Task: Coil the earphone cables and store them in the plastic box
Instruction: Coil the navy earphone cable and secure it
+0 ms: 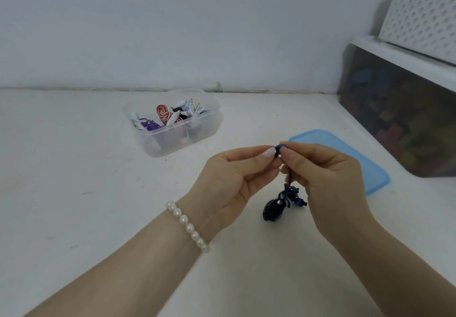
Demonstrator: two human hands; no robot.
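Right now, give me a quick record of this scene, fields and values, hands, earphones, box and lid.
left hand: pinches the top end of the dark blue earphones, pearl bracelet on its wrist
right hand: pinches the same top end from the other side
dark blue earphones: coiled bundle hanging below the fingertips, above the table
plastic box: clear, open, on the white table, holding several coiled earphones
blue lid: flat on the table, right of the hands, apart from the box
step left: bundle not yet in the box
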